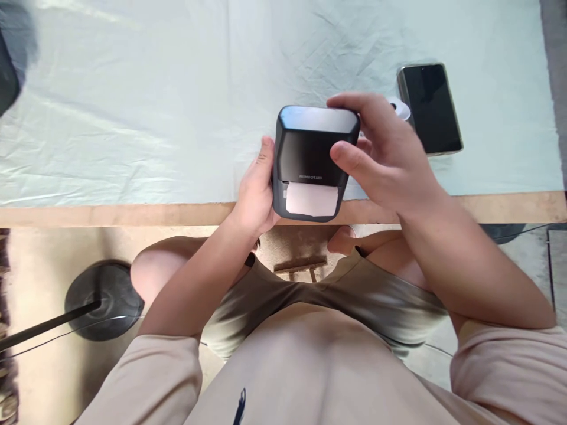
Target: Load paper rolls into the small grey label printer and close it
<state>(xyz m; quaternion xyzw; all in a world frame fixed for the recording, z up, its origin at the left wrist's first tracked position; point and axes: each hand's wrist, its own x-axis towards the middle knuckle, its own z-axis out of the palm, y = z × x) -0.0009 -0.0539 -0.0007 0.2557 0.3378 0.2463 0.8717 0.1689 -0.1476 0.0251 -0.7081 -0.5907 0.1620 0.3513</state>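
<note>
A small dark grey label printer [310,154] is held over the table's front edge, with a strip of white paper [312,199] sticking out of its near slot. My left hand [256,195] grips its left side. My right hand [384,154] wraps over its top right corner, fingers curled on the lid and thumb on the front face. A white roll [401,108] peeks out just behind my right hand.
A black phone [430,108] lies screen up on the pale cloth [133,106] at the right. The table's wooden edge [110,213] runs across. Below it are my knees, a round black stand base [104,300] on the floor, and a dark object [7,79] at far left.
</note>
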